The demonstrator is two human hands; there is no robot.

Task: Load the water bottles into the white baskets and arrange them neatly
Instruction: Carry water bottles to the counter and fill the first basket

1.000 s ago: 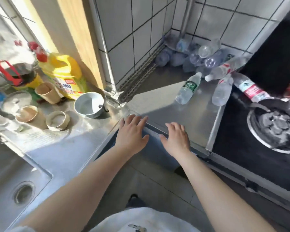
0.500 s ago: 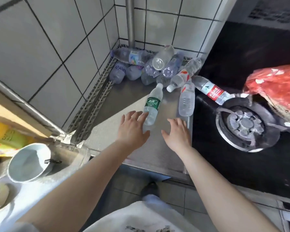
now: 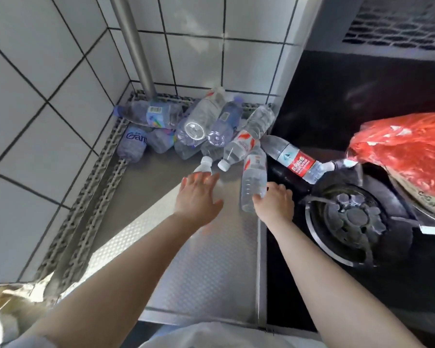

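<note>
Several clear plastic water bottles (image 3: 206, 124) lie heaped in the tiled corner on the steel counter (image 3: 206, 259). My left hand (image 3: 199, 197) lies flat over a small bottle whose white cap (image 3: 206, 162) sticks out beyond the fingertips; the body is hidden under the palm. My right hand (image 3: 274, 204) grips the lower end of a clear bottle with a red-and-white label (image 3: 254, 177) at the counter's right edge. A red-labelled bottle (image 3: 295, 160) lies across the black stove top. No white basket is in view.
A gas burner (image 3: 349, 219) sits on the black stove to the right, with a red plastic bag (image 3: 402, 149) behind it. A grey vertical pipe (image 3: 136, 46) runs down the tiled corner. A ribbed strip (image 3: 86, 209) lines the counter's left edge.
Both hands reached forward to the bottles. The left hand now covers the small bottle, the right hand has taken hold of the red-and-white labelled bottle, and the view has moved closer to the corner.
</note>
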